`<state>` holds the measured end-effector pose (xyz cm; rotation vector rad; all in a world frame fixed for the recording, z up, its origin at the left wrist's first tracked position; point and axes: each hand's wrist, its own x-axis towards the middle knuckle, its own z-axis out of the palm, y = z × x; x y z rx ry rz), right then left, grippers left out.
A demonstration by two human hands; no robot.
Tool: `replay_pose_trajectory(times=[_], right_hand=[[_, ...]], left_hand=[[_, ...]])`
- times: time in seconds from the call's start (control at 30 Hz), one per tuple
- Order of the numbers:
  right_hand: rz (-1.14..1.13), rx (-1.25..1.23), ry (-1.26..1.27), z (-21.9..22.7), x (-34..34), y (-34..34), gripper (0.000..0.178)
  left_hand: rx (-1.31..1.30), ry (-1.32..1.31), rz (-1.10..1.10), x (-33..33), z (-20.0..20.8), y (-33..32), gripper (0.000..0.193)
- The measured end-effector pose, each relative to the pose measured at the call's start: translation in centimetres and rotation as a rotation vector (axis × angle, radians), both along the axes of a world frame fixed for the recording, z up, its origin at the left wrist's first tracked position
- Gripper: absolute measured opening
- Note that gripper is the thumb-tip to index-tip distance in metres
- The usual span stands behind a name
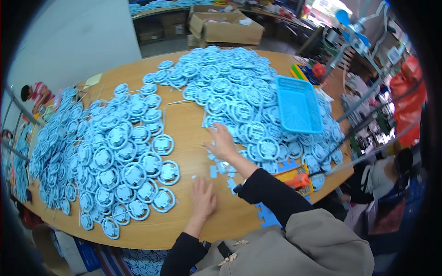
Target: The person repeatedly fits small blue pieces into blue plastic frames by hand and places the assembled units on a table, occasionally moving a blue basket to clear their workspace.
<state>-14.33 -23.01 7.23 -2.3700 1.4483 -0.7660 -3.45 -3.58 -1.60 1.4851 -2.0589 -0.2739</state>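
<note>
Right hand: the right hand (223, 143) is palm-down over the brown wooden table (184, 131), thumb and fingers spread apart; blur leaves it unclear whether the fingertips touch or pinch anything.
Wheel heap: a large mound of light-blue, wheel-shaped plastic parts (230, 92) spreads from the table's far edge toward its right edge. Its near-left flank lies just beyond the right fingertips, so that hand is the nearer.
Loose stem: one thin, pale rod (179, 102) juts from the mound, its long axis pointing toward the left edge.
Left hand: the left hand (204, 198) is low near the near edge, fingers loosely bent, just beside a tiny whitish piece (194, 176), with no hold on it visible.
Second heap: more light-blue plastic wheels (133, 175) fill the left side.
Tray: a bright-blue, rectangular plastic tray (299, 106) rests on the first mound's right part.
</note>
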Motion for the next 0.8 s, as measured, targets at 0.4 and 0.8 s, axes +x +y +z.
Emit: replay_pose_trajectory(times=[0.4,0.8], right_hand=[[0.126,-0.154,0.696,-6.4,10.4,-25.4,0.054],[0.349,0.128,0.759,-3.8,5.8,-19.4,0.071]], left_hand=[[0.241,0.024,0.385,5.9,-1.1,2.8,0.06],[0.27,-0.061,0.364,5.6,-1.0,1.8,0.059]])
